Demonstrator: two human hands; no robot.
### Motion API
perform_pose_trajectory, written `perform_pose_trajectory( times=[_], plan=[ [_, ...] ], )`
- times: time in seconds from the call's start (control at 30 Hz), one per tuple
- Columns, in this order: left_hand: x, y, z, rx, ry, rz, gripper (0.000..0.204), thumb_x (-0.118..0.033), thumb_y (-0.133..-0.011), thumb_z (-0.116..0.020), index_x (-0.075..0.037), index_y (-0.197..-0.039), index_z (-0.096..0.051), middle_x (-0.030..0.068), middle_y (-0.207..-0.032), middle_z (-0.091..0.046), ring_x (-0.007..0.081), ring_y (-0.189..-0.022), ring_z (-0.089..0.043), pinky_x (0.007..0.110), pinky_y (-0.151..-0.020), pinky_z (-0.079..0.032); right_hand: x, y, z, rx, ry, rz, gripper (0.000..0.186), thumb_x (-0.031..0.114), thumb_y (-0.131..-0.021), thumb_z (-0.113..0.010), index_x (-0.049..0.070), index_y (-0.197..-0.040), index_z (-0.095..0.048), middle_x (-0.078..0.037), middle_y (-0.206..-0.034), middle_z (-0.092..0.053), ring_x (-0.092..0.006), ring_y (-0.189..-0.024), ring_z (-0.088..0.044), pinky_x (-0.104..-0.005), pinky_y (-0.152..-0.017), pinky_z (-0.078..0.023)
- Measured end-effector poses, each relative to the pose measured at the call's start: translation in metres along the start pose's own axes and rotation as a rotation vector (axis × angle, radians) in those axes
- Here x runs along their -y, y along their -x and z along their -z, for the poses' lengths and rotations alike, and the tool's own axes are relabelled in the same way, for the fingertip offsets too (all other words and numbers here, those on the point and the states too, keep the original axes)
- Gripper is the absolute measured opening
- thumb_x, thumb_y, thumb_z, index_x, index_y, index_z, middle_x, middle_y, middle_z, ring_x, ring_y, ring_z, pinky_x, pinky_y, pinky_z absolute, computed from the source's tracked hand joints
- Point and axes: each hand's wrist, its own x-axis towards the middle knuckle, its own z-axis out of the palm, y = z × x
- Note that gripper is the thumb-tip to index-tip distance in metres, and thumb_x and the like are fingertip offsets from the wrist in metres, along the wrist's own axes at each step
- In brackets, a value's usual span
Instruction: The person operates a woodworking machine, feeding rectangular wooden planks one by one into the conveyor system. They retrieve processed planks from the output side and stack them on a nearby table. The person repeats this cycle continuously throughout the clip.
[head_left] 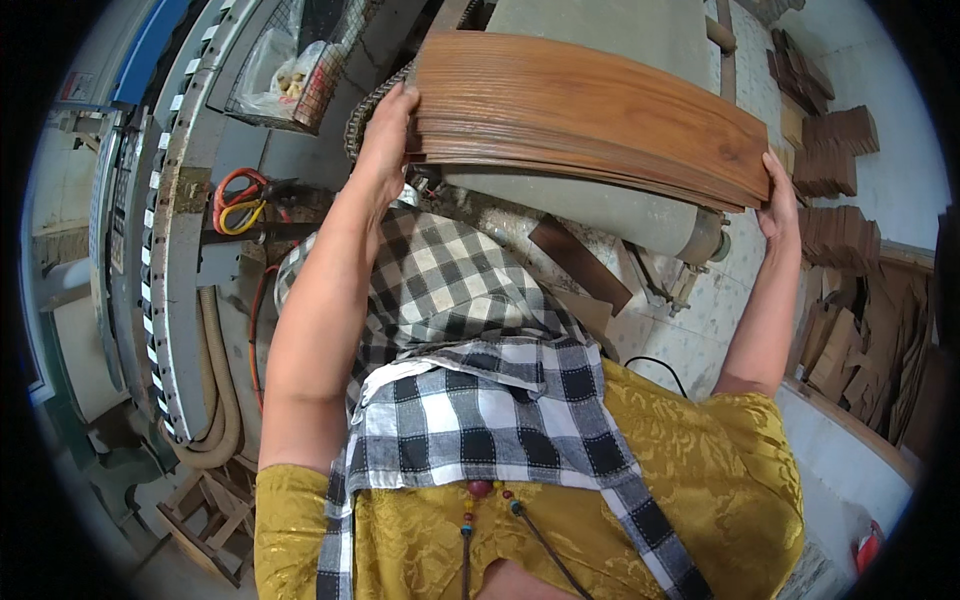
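Note:
A stack of long reddish-brown wood-grain planks (590,105) lies across in front of me, over a grey conveyor belt (570,195). My left hand (388,125) is closed against the stack's left end, its fingers partly hidden at the edge. At the opposite end my right hand (778,200) grips the planks, thumb near the top and the other fingers mostly out of sight. The planks are fanned slightly along the near side, so several edges show. Whether the stack rests on the belt or is held just above it, I cannot tell.
On the left, red- and yellow-handled scissors (240,200) hang by the machine frame, below a wire basket (300,80) with a plastic bag. Brown plank stacks (840,150) stand along the right wall. A bin of cardboard scraps (860,350) sits nearer. A wooden stool (210,520) is at lower left.

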Motion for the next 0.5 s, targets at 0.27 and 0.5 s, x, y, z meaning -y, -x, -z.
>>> perform_pose_trajectory(
  times=[0.27,0.5],
  plan=[
    [0.006,0.02,-0.005,0.087,0.063,0.062,0.069,-0.059,-0.088,-0.041,-0.011,-0.137,-0.034,0.0118,-0.134,-0.042,0.0249,-0.122,-0.041,0.042,-0.098,-0.033,-0.002,-0.002,0.0,0.043,0.001,-0.16,0.063,0.044,-0.084,-0.06,0.003,-0.128,-0.044,-0.01,-0.127,-0.049,-0.021,-0.115,-0.047,-0.0338,-0.095,-0.038],
    [0.043,0.078,0.006,0.044,0.179,0.098,0.065,-0.057,-0.09,-0.039,-0.011,-0.136,-0.036,0.0092,-0.137,-0.04,0.0227,-0.122,-0.04,0.04,-0.102,-0.031,-0.009,0.027,0.014,0.071,0.049,-0.185,0.064,0.045,-0.084,-0.06,0.003,-0.128,-0.044,-0.01,-0.127,-0.05,-0.0203,-0.115,-0.048,-0.0336,-0.097,-0.038]
  ],
)
